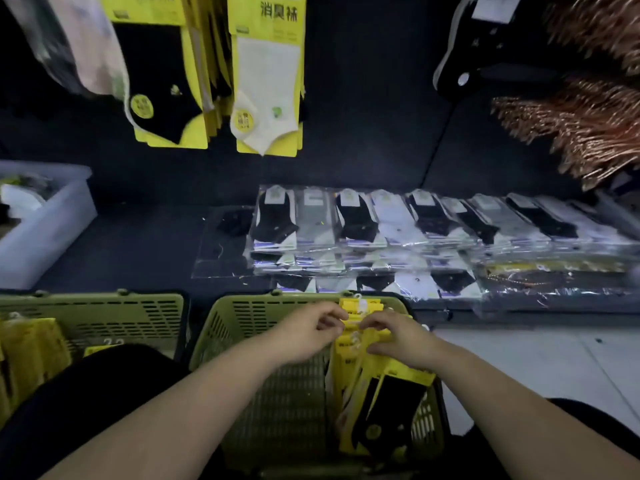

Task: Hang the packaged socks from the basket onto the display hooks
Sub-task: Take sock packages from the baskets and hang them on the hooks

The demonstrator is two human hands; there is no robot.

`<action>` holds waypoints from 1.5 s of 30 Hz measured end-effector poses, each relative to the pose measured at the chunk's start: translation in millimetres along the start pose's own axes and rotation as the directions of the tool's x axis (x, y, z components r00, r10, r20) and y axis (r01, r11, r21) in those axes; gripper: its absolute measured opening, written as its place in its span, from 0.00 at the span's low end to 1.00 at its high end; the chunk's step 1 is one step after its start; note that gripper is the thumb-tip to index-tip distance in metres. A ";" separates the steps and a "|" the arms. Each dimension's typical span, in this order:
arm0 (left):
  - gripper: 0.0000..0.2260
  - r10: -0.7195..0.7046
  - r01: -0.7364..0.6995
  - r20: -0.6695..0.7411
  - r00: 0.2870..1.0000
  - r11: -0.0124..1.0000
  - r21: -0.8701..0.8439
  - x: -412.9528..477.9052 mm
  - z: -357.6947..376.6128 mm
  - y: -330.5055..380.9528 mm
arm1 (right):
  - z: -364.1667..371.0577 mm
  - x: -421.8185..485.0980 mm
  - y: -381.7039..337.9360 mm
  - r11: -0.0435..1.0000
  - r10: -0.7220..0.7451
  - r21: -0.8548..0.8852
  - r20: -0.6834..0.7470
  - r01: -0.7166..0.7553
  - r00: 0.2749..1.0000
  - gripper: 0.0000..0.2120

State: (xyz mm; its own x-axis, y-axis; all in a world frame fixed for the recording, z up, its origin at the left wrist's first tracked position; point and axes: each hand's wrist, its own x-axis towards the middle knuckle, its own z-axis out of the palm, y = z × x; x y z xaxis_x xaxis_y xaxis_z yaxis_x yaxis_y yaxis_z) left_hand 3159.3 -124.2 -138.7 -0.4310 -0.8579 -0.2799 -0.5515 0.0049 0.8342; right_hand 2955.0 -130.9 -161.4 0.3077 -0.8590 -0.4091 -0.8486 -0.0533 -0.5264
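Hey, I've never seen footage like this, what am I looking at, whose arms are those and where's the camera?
No machine here: a person wears a wide-angle camera on the head, so this single picture looks forward and down along their own bare arms. The left hand and right hand both pinch the top end of a bundle of yellow-carded sock packs whose lower end sits in a green basket. A second green basket stands to its left. Ahead, clear-wrapped sock packs lie in rows on a dark surface, with a white plastic bin further left. Above hang a black sock pack and a white sock pack on yellow cards.
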 end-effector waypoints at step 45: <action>0.15 -0.160 0.052 -0.183 0.970 0.871 -0.488 8.5 16.0 -24.0 | -28.4 -19.0 -13.3 0.712 0.087 0.677 -0.345 0.184 0.934 0.17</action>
State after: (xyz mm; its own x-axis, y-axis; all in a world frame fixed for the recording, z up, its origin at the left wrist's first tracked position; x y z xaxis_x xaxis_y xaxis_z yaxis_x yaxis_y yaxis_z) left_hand 3157.4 -123.4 -168.6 -0.1995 -0.9268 -0.3182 -0.1545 -0.2909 0.9442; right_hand 2948.2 -128.4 -125.5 0.0648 -0.9832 -0.1708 -0.2563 0.1490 -0.9551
